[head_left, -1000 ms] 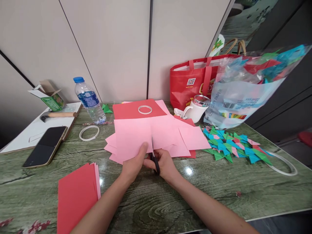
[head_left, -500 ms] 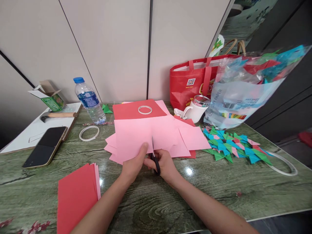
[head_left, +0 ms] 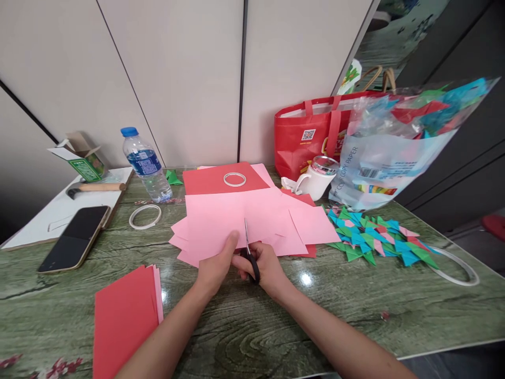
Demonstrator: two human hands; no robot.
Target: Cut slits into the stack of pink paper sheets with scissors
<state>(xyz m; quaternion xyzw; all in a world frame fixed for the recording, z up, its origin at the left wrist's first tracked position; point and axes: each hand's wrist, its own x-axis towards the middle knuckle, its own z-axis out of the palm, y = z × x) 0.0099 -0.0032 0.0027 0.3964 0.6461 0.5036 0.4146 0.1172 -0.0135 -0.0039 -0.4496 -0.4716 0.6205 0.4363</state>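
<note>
My left hand (head_left: 216,266) pinches the near edge of a pink paper sheet (head_left: 221,218), thumb on top. My right hand (head_left: 265,266) grips black-handled scissors (head_left: 248,252) whose blades point away from me and stand in a cut running up the middle of that sheet. More pink sheets (head_left: 313,223) and a red sheet (head_left: 209,179) lie underneath on the green table (head_left: 244,337). A white ring (head_left: 234,179) rests on the red sheet.
A red and pink paper stack (head_left: 124,318) lies near left. A phone (head_left: 74,237), water bottle (head_left: 144,163), ring (head_left: 144,216), hammer (head_left: 94,187) and small box (head_left: 79,155) are at left. A mug (head_left: 317,179), red bag (head_left: 311,134), plastic bag (head_left: 390,152) and folded paper triangles (head_left: 374,239) are at right.
The scissor blades have edged slightly further into the pink sheet. Both hands stay in place and the view has shifted a little.
</note>
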